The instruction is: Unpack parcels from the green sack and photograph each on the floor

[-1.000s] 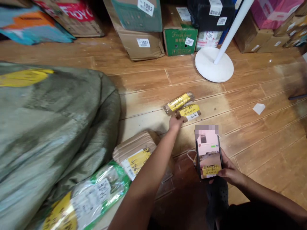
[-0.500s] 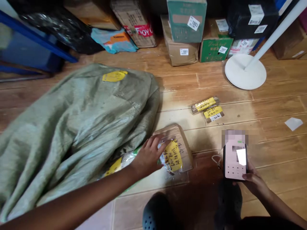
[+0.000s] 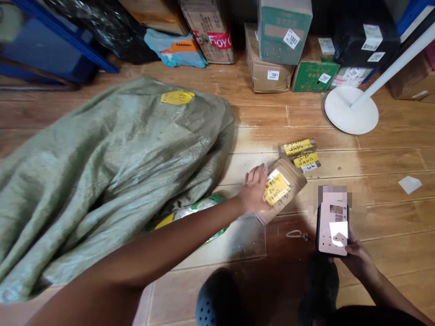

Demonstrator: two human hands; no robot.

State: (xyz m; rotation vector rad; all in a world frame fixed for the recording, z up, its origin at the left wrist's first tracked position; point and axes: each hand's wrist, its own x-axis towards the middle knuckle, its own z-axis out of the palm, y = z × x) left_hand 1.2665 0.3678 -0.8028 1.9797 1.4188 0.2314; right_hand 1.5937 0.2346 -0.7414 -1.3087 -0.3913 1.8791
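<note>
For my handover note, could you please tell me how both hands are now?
Left hand: touching the brown box; whether it grips cannot be told.
Right hand: closed, holding the phone.

Green-edged parcel (image 3: 200, 206) partly behind the left forearm (image 3: 204, 228), top of the phone screen (image 3: 333, 224) pixelated, apparently unreadable

Parcel storeroom, stacked boxes (image 3: 277, 34), numbered labels (image 3: 291, 39)
</note>
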